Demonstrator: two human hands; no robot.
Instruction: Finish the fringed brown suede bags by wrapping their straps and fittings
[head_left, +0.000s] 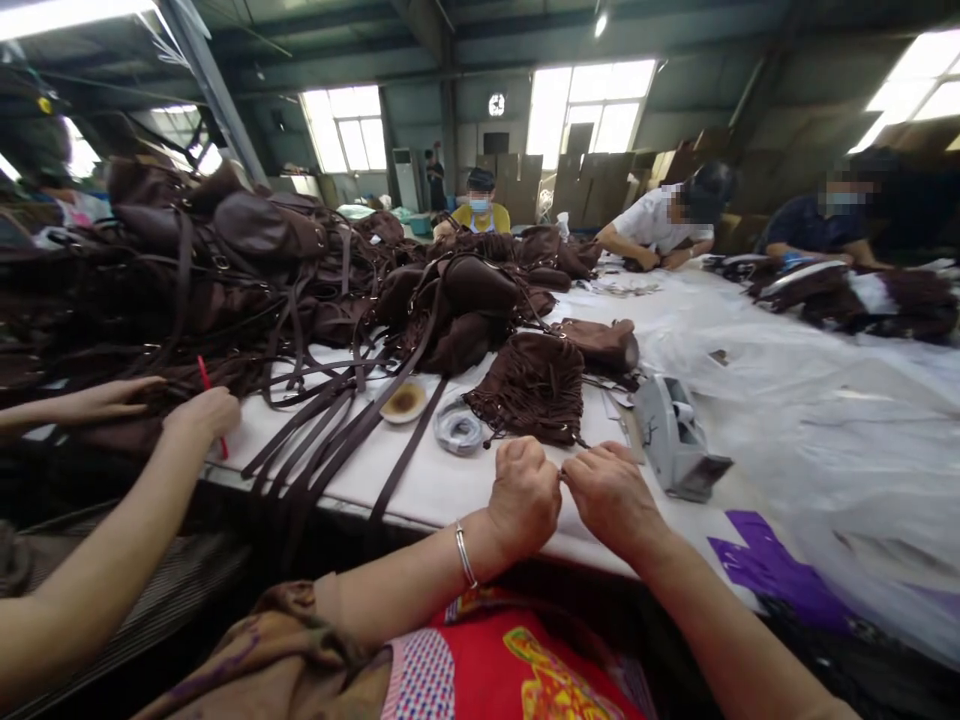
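My left hand [525, 498] and my right hand [609, 502] are both closed in fists, side by side at the table's near edge. Between them shows a tiny dark bit of what looks like a thin cord [562, 477], mostly hidden by the fingers. Just beyond my hands lies a dark brown fringed bag [534, 388], its lower edge close to my knuckles. A coil of clear plastic line [459, 427] sits left of the bag. To the right stands a grey tape dispenser [673, 440].
A small dish [403, 402] with a brown stain and long brown straps [330, 440] lie left of the coil. Brown bags [247, 230] are heaped behind. At far left, a co-worker's hand [206, 412] grips a red stick-like tool [202, 372]. Clear plastic sheeting [810, 400] covers the right side.
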